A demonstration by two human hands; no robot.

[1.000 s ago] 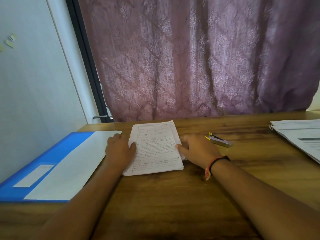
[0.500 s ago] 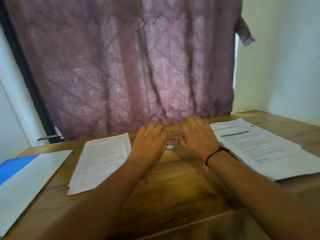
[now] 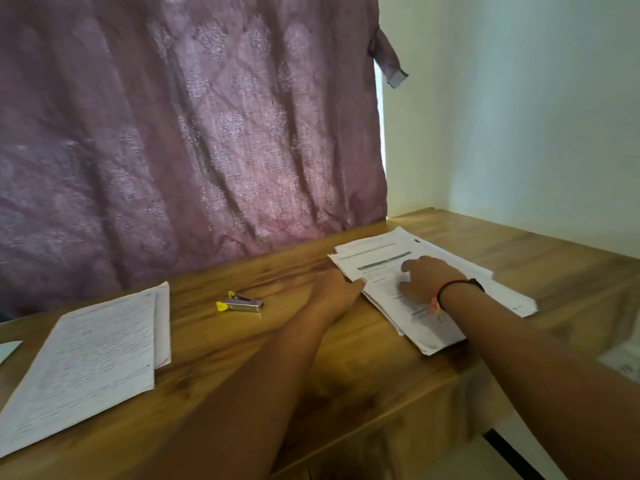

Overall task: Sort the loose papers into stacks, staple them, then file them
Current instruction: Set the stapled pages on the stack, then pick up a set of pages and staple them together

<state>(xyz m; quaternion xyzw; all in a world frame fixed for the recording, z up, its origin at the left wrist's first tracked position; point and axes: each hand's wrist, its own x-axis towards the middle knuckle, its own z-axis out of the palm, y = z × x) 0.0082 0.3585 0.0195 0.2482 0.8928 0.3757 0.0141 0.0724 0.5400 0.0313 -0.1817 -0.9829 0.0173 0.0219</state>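
1 fanned printed stack (image 3: 381, 249) under spread right hand (image 3: 429, 277); left hand (image 3: 337, 289) at edge, grip unclear

No text, label or number can be read here. At lower left we see the paper stack (image 3: 86, 362), its top sheet covered in handwritten lines too blurred to make out. At right of centre, the printed stack (image 3: 381, 261) bears a dark heading bar and lines of print, likewise illegible.

Home study corner: wooden desk (image 3: 214, 344), mauve curtain (image 3: 180, 133), plain walls (image 3: 519, 116).
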